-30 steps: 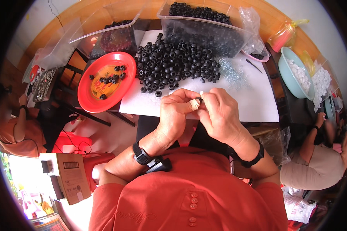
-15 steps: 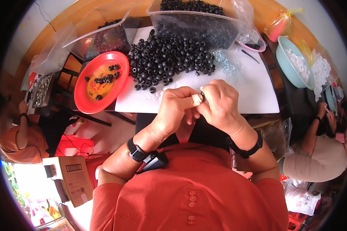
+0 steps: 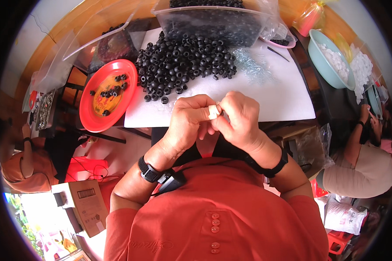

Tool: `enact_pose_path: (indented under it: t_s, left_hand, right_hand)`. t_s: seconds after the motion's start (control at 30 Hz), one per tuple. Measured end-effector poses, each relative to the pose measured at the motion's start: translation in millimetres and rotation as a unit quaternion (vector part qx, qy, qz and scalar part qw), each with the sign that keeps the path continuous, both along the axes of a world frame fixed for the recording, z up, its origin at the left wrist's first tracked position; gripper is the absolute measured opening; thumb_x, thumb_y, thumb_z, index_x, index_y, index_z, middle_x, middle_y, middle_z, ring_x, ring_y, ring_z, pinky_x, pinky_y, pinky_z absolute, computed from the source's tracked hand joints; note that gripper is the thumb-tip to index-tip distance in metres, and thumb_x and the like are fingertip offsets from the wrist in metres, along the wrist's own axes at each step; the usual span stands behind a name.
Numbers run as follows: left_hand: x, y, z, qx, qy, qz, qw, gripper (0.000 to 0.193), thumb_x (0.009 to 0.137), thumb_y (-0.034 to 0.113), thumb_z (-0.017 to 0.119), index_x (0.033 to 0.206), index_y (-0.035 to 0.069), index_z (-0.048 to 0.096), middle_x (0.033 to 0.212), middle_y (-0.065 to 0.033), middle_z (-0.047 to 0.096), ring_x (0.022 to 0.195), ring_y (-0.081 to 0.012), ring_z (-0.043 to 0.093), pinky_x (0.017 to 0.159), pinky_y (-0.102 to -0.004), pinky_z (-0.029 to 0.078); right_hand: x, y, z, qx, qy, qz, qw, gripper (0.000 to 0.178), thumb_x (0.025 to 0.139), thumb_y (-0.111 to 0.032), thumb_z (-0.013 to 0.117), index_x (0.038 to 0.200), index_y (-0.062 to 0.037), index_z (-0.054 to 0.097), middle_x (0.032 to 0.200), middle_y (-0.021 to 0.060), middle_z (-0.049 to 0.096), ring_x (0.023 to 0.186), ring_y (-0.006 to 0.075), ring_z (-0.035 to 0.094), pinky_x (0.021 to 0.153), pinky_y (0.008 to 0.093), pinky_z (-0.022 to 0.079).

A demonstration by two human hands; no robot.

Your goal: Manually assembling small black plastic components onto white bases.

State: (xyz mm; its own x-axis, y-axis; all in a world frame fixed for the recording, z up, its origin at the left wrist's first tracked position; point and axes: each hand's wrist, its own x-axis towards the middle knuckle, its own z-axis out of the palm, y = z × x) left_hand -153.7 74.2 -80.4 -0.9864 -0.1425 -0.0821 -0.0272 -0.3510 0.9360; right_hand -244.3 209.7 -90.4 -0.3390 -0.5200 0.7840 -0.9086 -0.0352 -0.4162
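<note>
My left hand (image 3: pixel 186 118) and my right hand (image 3: pixel 239 116) meet just in front of the white work surface's near edge. Both are closed, thumbs and forefingers pinching a small dark piece (image 3: pixel 221 111) between them. Fingers hide most of it, so its full shape cannot be made out. White tape wraps my left thumb. Beyond my hands lies a heap of small black, hollow, bead-like parts (image 3: pixel 183 65). To its right is a scatter of tiny clear pieces (image 3: pixel 253 64). A red plate (image 3: pixel 86 112) at the left carries several black parts.
Behind the heap stands a clear plastic bin (image 3: pixel 213 21) of black parts; another clear bin (image 3: pixel 91 39) is at the left. A thin black tool (image 3: pixel 278 54) lies at right, near a pale blue basin (image 3: pixel 320 65) of white pieces. Co-workers (image 3: pixel 357 169) sit at both sides.
The whole view has shifted slightly, so most table things sit a little further left. My hands stay together, still pinching the small dark piece, with only slight finger movement.
</note>
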Motion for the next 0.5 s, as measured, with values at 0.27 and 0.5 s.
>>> enact_pose_path:
  t_s: [0.27,0.5]
  left_hand:
    - [28,-9,27,-0.062,0.021,0.124,0.99,0.017,0.091,0.012,0.063,0.09,-0.004,0.068,0.075,-0.0102,0.069,0.061,-0.0129,0.061,0.046,-0.0234,0.045]
    - [43,-121,38,-0.409,0.007,0.408,0.816,0.021,0.086,0.01,0.067,0.102,-0.003,0.07,0.081,-0.0076,0.068,0.069,-0.0127,0.061,0.064,-0.0246,0.048]
  right_hand:
    - [6,21,27,0.037,-0.144,0.094,0.984,0.035,0.077,-0.012,0.081,0.105,-0.0024,0.062,0.084,0.0072,0.061,0.07,0.0199,0.062,0.058,0.0308,0.049]
    - [21,91,120,0.151,-0.263,0.352,0.886,0.066,0.08,-0.022,0.083,0.135,-0.0058,0.05,0.085,0.0139,0.062,0.074,0.026,0.061,0.056,0.0346,0.047]
